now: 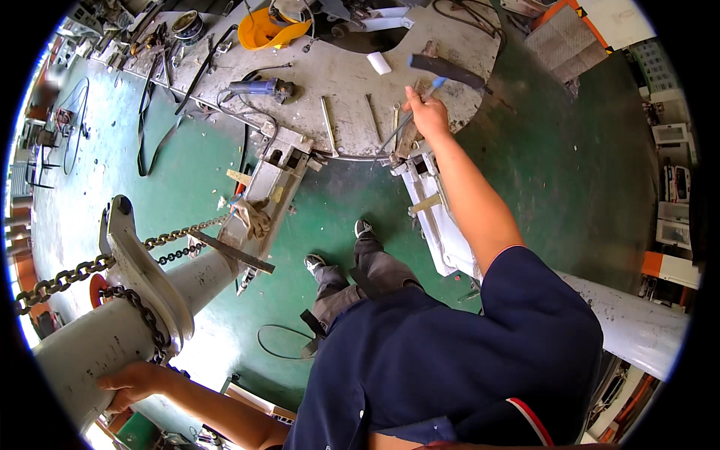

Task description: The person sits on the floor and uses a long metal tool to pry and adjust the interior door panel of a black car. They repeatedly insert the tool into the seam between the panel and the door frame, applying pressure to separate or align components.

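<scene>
My right hand (429, 114) is closed round a blue-handled screwdriver (435, 88) over the near edge of the worktable (337, 82). Its long thin shaft slants down to the left from my fist. Just beyond the fist lies a thick black tube-shaped piece (448, 70) with a blue end. My left hand (135, 382) rests on a thick grey pipe (97, 345) at the lower left, fingers apart against its side. Beside that hand, a dark chain (139, 304) passes round the pipe near a rounded metal flange plate (142, 270).
On the worktable lie an angle grinder (259, 87), a wrench (328, 126), a white roll (379, 63) and a yellow helmet (274, 30). Work gloves (255, 220) hang on the left metal arm (274, 180). Another metal arm (435, 217) stands right. A cable (277, 354) loops on the green floor.
</scene>
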Motion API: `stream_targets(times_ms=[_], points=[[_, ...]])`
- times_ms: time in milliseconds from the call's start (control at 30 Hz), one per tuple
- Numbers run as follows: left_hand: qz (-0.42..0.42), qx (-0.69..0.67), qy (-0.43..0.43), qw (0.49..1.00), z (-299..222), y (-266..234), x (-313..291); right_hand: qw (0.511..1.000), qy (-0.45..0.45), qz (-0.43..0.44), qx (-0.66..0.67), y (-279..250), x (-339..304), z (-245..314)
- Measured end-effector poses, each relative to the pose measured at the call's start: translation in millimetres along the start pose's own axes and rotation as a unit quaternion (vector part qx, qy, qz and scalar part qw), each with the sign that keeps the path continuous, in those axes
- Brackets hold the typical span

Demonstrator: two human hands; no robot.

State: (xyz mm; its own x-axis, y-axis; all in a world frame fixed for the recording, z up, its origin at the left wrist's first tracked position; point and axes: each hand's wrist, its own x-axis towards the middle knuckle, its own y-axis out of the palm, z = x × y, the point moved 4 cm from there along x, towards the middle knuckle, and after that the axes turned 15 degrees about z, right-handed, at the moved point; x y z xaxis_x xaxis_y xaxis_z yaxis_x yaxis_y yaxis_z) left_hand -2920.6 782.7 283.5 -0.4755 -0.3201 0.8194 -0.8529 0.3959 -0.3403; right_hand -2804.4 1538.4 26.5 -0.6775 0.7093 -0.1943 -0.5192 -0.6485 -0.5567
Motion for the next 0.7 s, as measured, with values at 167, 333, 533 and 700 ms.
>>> stream_targets(times_ms=[167,333,533,700], points=[[0.016,-0.032,0.008,0.999,8,2,4,0.981,-0.083,0.088,0.15,-35,-12,50],[0.012,-0.059,0.004,0.998,-6,7,1,0.914,-0.161,0.199,0.316,-56,-21,60],[0.034,-0.059,-0.011,0.998,-33,9,-4,0.824,-0.048,0.153,0.544,-58,-41,74],[0.025,-0.041,-0.003,0.999,-14,7,0,0.809,0.051,0.02,0.585,-59,-22,74]])
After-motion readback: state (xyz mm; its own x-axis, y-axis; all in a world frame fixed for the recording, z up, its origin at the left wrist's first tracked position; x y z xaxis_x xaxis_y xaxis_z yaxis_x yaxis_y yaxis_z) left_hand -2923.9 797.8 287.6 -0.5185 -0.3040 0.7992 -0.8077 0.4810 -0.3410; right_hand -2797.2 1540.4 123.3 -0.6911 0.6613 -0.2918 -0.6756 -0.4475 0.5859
